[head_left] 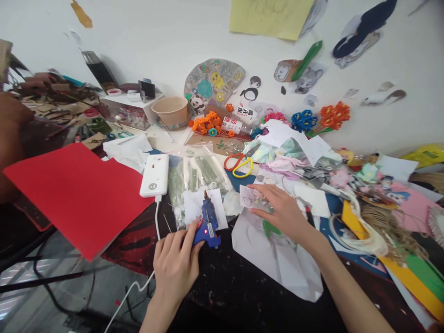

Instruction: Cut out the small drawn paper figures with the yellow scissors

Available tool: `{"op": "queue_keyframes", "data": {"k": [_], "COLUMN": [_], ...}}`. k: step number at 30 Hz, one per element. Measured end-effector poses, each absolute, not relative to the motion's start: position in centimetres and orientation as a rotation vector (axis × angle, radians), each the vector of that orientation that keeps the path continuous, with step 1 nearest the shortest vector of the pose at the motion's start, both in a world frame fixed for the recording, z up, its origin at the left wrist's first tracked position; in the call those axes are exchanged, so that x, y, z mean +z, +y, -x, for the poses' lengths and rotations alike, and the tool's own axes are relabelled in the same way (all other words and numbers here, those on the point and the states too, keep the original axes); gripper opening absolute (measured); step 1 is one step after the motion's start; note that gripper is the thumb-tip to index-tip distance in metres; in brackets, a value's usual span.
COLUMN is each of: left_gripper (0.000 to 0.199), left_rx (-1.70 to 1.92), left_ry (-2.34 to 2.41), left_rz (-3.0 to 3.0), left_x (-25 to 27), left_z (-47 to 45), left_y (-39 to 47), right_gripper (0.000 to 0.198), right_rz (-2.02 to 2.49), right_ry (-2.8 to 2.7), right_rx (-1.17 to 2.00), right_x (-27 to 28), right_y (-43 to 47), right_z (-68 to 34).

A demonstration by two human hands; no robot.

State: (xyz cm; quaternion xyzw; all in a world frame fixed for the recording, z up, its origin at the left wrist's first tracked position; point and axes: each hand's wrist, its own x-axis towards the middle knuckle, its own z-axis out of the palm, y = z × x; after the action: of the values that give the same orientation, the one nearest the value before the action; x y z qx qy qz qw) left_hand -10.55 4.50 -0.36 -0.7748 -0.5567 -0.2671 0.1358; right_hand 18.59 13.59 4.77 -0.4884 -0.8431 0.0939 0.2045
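My left hand (178, 256) closes its thumb and index finger on the handle of a blue hot glue gun (209, 219). A small red light glows on the gun, and its nozzle points away from me over a white paper sheet (189, 202). To the right, my right hand (277, 208) holds a small paper picture (247, 196) by its edges between thumb and index finger. Part of the picture is hidden behind the fingers. Beneath this hand lies a crumpled white sheet (274, 263) with a green piece (270, 228) on it.
A white power bank (155, 175) with a cable stands left of a plastic bag of green-and-white sticks (199, 169). Scissors (239, 165) lie behind. Red card (76, 194) covers the left side; cord coils (360, 231) lie right. Another person's arm (12, 138) is at far left.
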Motion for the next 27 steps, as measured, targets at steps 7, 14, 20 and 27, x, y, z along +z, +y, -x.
{"op": "queue_keyframes", "data": {"k": [7,14,20,27], "left_gripper": [0.047,0.025,0.024,0.026], "left_rx": [-0.494,-0.347,-0.372,-0.527], "left_ry": [-1.729,-1.363,-1.319,-1.344], "left_rz": [2.228,2.426,2.42,2.289], "left_x": [3.6,5.4,3.3,3.6], "left_z": [10.0,2.6,0.1,1.2], "left_y": [4.4,9.4,11.0,7.8], "right_gripper": [0.054,0.056,0.055,0.054], "right_rz": [1.383,1.393,1.394,1.386], "right_ry": [-2.287,-2.172,-2.144,-2.149], "right_rx": [0.289,0.271,0.274,0.283], "right_x": [4.6,5.3,5.5,5.8], "right_y": [13.5,12.6,11.0,9.5], "right_z": [-19.4,-21.4,-23.3,-24.2]}}
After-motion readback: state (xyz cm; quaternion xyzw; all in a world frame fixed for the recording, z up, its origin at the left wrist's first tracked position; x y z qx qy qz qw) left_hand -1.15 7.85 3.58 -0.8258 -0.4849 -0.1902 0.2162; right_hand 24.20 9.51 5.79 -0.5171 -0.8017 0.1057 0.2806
